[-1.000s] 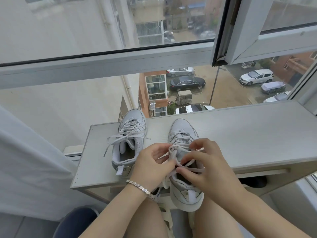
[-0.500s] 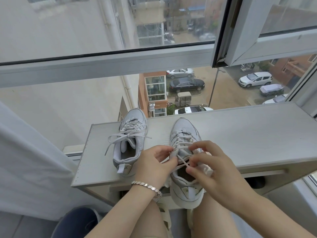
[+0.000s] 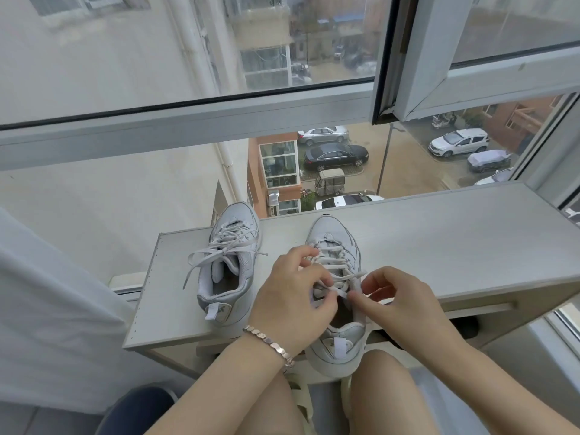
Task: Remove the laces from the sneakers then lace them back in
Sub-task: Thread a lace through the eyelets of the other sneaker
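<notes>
More lace point(image 3: 339, 291) between left hand point(image 3: 292, 304), right hand point(image 3: 405, 306)

pale wood shelf point(image 3: 439, 233) | window frame point(image 3: 188, 120), sash ajar | grey daylight | parked cars point(image 3: 335, 153) below

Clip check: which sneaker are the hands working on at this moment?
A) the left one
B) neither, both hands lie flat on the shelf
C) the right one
C: the left hand and the right hand both pinch the lace over the right sneaker, while the left sneaker sits untouched.
</notes>
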{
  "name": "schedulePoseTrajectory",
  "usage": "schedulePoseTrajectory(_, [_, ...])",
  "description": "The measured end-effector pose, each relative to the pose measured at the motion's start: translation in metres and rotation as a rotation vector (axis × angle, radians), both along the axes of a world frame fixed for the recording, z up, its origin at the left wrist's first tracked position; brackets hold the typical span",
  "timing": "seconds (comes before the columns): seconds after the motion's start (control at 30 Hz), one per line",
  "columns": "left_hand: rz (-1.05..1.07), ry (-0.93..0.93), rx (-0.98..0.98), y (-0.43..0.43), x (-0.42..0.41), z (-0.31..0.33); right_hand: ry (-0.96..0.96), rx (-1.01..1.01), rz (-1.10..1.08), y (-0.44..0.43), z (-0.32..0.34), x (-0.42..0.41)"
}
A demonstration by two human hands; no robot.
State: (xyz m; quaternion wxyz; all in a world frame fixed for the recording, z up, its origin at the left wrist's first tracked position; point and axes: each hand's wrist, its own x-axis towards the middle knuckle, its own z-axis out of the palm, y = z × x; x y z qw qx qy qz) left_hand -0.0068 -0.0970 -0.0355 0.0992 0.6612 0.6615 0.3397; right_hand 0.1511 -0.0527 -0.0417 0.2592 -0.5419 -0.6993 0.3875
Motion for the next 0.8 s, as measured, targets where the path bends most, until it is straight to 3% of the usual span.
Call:
schedulePoseTrajectory(0.17, [-0.060, 0.266, 0.002, 0.005, -0.003, -0.005, 0.022, -0.021, -0.027, 0.002, 0.000, -0.001])
schedulePoseTrajectory(0.27, [-0.039, 0.206, 0.076, 0.006, -0.001, -0.007, 0.042, -0.081, -0.045, 0.005, 0.002, -0.002])
schedulePoseTrajectory(0.43, [-0.192, 0.079, 0.114, -0.002, -0.005, -0.008, 0.081, -0.179, -0.044, 0.011, 0.006, -0.003])
schedulePoseTrajectory(0.63, [0.051, 0.227, 0.122, 0.001, 0.000, -0.006, 0.087, -0.212, -0.041, 0.009, 0.006, -0.004])
schedulePoseTrajectory(0.8, [0.116, 0.296, 0.050, 0.007, 0.009, -0.008, 0.059, -0.185, -0.047, 0.008, 0.007, -0.004])
